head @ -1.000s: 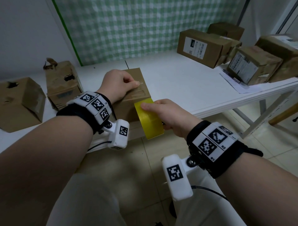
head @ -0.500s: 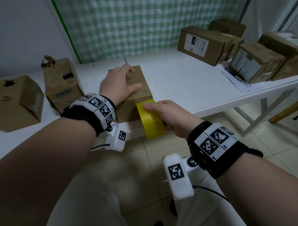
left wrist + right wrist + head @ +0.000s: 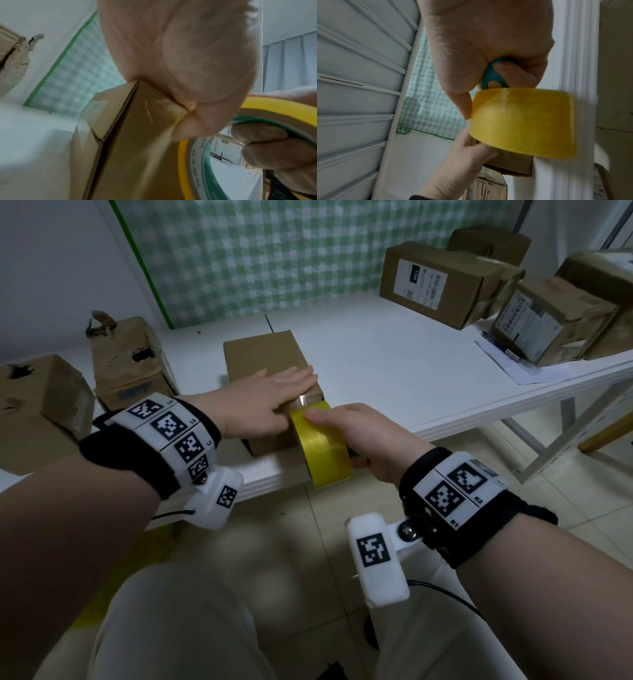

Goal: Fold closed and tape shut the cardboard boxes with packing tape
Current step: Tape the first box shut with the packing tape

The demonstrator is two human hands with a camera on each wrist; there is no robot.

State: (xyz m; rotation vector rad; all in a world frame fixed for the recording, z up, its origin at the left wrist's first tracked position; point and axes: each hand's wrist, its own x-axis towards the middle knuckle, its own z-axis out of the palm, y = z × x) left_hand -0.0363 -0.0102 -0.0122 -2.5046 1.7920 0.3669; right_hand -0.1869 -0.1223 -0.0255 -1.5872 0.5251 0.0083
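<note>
L hand [image 3: 270,398] lies flat, fingers straight, atop the box [image 3: 263,354] at table [image 3: 376,378] edge, prob. pinning flaps + tape end. R hand [image 3: 363,436] grips the yellow tape roll [image 3: 325,446] just beside the box's near end, prob. for pulling tension.

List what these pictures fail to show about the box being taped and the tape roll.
- Box top seam: head view, covered by the flat left hand; how far tape runs along it cannot be told.
- Tape strip: only a short shiny bit shows between box and tape roll.
- Roll core print: left wrist view, blurred.
- Roll's far side: right wrist view, hidden behind the right hand.
</note>
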